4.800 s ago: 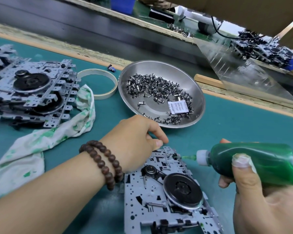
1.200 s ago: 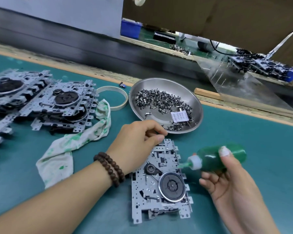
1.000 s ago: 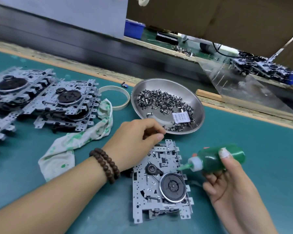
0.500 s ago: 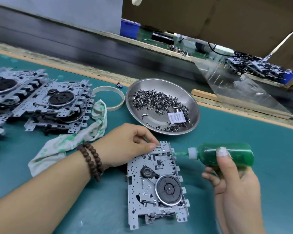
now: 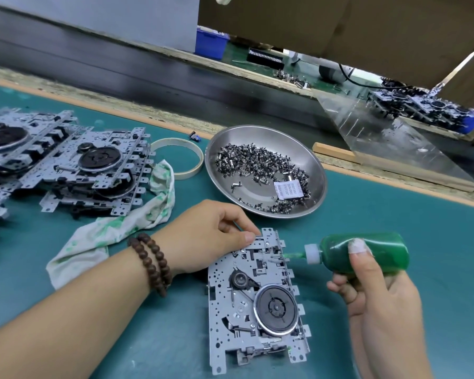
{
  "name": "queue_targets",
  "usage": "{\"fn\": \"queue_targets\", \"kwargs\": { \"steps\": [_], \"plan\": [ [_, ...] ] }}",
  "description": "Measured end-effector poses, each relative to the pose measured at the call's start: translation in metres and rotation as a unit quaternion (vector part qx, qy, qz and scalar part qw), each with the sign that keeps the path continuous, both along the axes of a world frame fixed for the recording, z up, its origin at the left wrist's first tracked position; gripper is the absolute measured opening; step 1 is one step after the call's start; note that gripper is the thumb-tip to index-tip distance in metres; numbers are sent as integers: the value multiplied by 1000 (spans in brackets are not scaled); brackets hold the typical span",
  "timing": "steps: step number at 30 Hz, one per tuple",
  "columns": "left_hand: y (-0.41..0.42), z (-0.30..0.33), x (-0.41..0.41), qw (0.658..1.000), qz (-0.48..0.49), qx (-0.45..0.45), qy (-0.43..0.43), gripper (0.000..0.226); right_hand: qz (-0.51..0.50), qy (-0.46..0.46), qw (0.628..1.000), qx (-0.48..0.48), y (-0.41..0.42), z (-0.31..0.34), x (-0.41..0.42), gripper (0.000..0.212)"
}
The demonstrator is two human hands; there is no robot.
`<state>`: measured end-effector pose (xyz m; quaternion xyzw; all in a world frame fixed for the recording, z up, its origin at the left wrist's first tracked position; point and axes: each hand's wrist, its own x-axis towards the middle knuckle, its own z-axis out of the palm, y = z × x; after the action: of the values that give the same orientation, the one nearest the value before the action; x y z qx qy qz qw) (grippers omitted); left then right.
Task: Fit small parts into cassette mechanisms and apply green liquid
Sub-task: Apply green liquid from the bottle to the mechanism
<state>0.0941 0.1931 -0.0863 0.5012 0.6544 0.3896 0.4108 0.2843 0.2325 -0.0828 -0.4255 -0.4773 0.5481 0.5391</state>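
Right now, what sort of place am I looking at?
Probably a factory assembly bench: a stack of cassette mechanisms, a metal dish of small parts, and more mechanisms across the conveyor.

There is one view only, from a wide-angle camera worn on the person's head. It looks forward and steeply down onto the green bench (image 5: 394, 214), close enough that both forearms enter from the bottom edge of the picture and fill much of the lower half. The bench's far edge runs slantwise across the upper part, and straight lines bow toward the borders. With no second view, nothing is shared.
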Motion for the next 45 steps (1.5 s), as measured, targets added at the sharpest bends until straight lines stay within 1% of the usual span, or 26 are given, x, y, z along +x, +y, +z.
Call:
{"fn": "queue_targets", "kwargs": {
  "steps": [10, 11, 12, 15, 16, 18, 24, 28, 29, 31, 32, 34, 36, 41, 45],
  "plan": [
    [0, 1, 0, 1000, -6, 0, -4, 8, 9, -18, 1000, 7, -1, -2, 2, 77],
    [0, 0, 0, 1000, -5, -1, -3, 8, 9, -18, 1000, 6, -1, -3, 2, 72],
    [0, 0, 0, 1000, -4, -1, -2, 7, 8, -14, 1000, 4, 0, -4, 3, 63],
    [1, -1, 0, 1000, -4, -1, -4, 8, 15, 19, 1000, -15, 1, -5, 6, 30],
    [1, -1, -1, 1000, -4, -1, -8, 8, 18, 28, 999, -20, 1, -5, 7, 24],
    [1, -1, -1, 1000, -3, -1, -11, 9, 23, 35, 999, -27, 2, -6, 9, 21],
    [0, -1, 0, 1000, -3, 1, -7, 9, 31, 46, 998, -31, 2, -5, 7, 23],
    [1, -1, 1, 1000, 3, 0, -7, 8, 78, 52, 995, -23, -2, -3, 8, 26],
    [1, -1, 1, 1000, 4, 0, -7, 8, 101, 49, 993, -24, -5, -3, 6, 34],
    [1, -1, 1, 1000, 2, 0, -1, 7, 147, 25, 989, -22, -9, -1, 1, 58],
    [1, -1, 1, 1000, 0, 0, 4, 7, 166, 4, 986, -15, -11, -2, 1, 62],
    [1, 0, 0, 1000, -1, 0, 9, 7, 192, -37, 981, -3, -14, -2, -2, 62],
    [1, 0, 0, 1000, 0, 0, 12, 7, 191, -56, 980, 2, -15, -1, -3, 63],
    [2, -1, 0, 1000, 0, -1, 9, 7, 195, -65, 978, 29, -17, -1, -6, 57],
    [2, -1, 0, 1000, -4, 3, 6, 10, 198, -67, 978, 28, -17, -1, -5, 57]
  ]
}}
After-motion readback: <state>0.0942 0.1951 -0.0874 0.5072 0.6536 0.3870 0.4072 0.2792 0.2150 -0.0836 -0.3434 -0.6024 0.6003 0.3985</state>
